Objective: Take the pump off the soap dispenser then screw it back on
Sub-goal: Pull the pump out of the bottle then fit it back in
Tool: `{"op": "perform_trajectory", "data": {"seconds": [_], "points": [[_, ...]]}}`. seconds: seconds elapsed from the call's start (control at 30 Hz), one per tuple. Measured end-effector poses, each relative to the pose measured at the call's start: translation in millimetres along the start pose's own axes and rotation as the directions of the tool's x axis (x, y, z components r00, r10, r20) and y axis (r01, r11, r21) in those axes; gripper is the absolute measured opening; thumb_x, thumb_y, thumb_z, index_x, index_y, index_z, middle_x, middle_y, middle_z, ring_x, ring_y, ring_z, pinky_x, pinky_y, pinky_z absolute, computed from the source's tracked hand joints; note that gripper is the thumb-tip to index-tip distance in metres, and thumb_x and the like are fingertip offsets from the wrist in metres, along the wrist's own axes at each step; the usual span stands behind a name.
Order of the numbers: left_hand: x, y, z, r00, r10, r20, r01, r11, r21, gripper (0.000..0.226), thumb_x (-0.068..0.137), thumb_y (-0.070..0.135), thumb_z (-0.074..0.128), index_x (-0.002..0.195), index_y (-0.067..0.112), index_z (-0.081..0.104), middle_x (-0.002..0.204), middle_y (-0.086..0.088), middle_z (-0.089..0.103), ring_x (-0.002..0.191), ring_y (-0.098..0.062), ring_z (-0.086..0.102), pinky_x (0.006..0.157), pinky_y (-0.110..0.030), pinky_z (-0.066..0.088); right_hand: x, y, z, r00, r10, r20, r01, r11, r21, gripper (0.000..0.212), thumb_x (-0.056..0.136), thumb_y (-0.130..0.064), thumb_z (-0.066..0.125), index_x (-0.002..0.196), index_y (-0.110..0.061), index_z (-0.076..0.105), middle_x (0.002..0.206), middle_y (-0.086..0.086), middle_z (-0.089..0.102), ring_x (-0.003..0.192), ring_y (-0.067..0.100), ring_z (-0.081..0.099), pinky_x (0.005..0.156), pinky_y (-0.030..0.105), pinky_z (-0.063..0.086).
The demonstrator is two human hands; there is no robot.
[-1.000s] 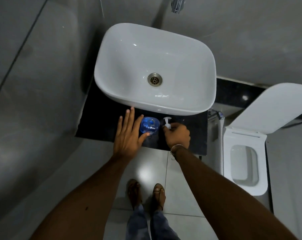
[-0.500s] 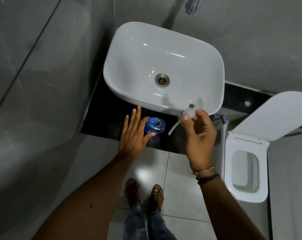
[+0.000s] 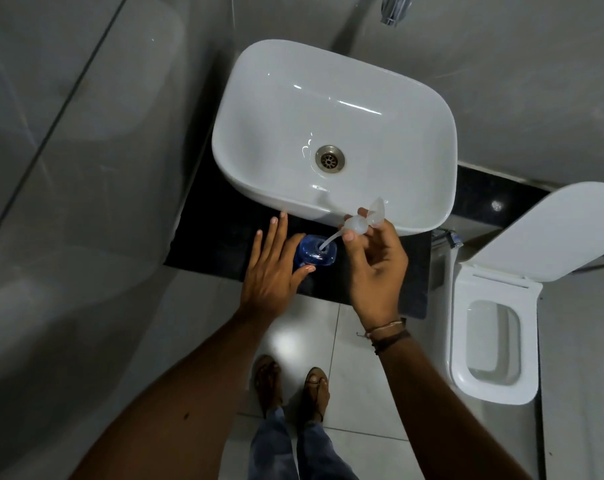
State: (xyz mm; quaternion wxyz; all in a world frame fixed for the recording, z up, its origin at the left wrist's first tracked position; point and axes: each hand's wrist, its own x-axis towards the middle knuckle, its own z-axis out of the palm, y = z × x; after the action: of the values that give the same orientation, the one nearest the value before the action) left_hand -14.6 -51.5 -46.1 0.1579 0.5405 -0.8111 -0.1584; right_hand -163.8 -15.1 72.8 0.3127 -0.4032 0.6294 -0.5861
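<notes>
A blue soap dispenser bottle [image 3: 316, 252] stands on the black counter [image 3: 210, 237] just in front of the basin. My left hand [image 3: 274, 271] wraps its left side, thumb in front and fingers behind. My right hand [image 3: 376, 268] holds the white pump [image 3: 361, 221] up and to the right of the bottle, tilted. The pump's thin tube slants down to the left, and its tip sits in the bottle's open neck.
A white basin [image 3: 335, 133] fills the counter behind the bottle, with a chrome tap [image 3: 392, 8] above it. An open white toilet [image 3: 490, 337] stands at the right. My sandalled feet [image 3: 290, 386] are on the pale tiled floor below. Grey walls close in the left.
My right hand picked the pump up from the counter beside the bottle, raised it, then moved it left so its tube tip now enters the bottle neck. My left hand stayed on the bottle.
</notes>
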Motion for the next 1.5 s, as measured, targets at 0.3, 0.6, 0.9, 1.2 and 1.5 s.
{"op": "perform_trajectory", "data": {"seconds": [0.3, 0.6, 0.9, 1.2, 1.5], "points": [[-1, -2, 2, 1.000, 0.018, -0.020, -0.019, 0.999, -0.026, 0.066, 0.102, 0.057, 0.038, 0.153, 0.015, 0.040, 0.172, -0.016, 0.017, 0.160, -0.030, 0.013, 0.131, -0.052, 0.013, -7, 36, -2, 0.967, 0.048, 0.249, 0.018, 0.967, -0.253, 0.036, 0.099, -0.008, 0.072, 0.135, -0.013, 0.068, 0.129, 0.002, 0.074, 0.124, 0.019, 0.070, 0.109, 0.039, 0.057], [0, -4, 5, 0.999, 0.030, -0.038, -0.031, 0.999, -0.017, 0.066, 0.102, 0.056, 0.038, 0.153, 0.015, 0.041, 0.171, -0.017, 0.019, 0.160, -0.030, 0.015, 0.130, -0.053, 0.017, -1, 47, 1, 0.967, 0.055, 0.249, 0.064, 0.894, -0.444, 0.037, 0.094, -0.015, 0.078, 0.130, -0.025, 0.072, 0.122, -0.014, 0.070, 0.121, 0.020, 0.061, 0.103, 0.017, 0.044], [0, -3, 1, 1.000, 0.019, 0.012, -0.019, 1.000, -0.007, 0.066, 0.102, 0.056, 0.035, 0.153, 0.014, 0.040, 0.172, -0.016, 0.015, 0.161, -0.030, 0.011, 0.131, -0.053, 0.014, -3, 43, 5, 0.991, 0.093, 0.099, -0.049, 0.927, -0.372, 0.033, 0.079, -0.017, 0.093, 0.103, -0.020, 0.071, 0.108, 0.005, 0.073, 0.101, 0.023, 0.074, 0.088, 0.049, 0.065], [0, 1, -7, 1.000, 0.023, 0.021, -0.021, 0.996, -0.086, 0.078, 0.102, 0.062, 0.008, 0.151, 0.012, 0.042, 0.172, -0.018, 0.014, 0.161, -0.030, 0.009, 0.130, -0.055, 0.012, -5, 41, -3, 0.977, 0.069, 0.201, 0.009, 0.932, -0.362, 0.058, 0.074, -0.021, 0.095, 0.126, -0.023, 0.070, 0.123, 0.007, 0.068, 0.114, 0.017, 0.070, 0.099, 0.038, 0.063], [-1, 0, -3, 0.999, 0.027, 0.028, -0.025, 0.997, -0.078, 0.065, 0.102, 0.053, 0.032, 0.151, 0.011, 0.040, 0.172, -0.019, 0.014, 0.161, -0.032, 0.010, 0.129, -0.059, 0.016, -6, 44, -6, 0.978, 0.082, 0.193, -0.006, 0.931, -0.365, 0.071, 0.072, -0.016, 0.097, 0.136, -0.016, 0.067, 0.126, 0.005, 0.068, 0.118, 0.017, 0.070, 0.101, 0.035, 0.063]]}}
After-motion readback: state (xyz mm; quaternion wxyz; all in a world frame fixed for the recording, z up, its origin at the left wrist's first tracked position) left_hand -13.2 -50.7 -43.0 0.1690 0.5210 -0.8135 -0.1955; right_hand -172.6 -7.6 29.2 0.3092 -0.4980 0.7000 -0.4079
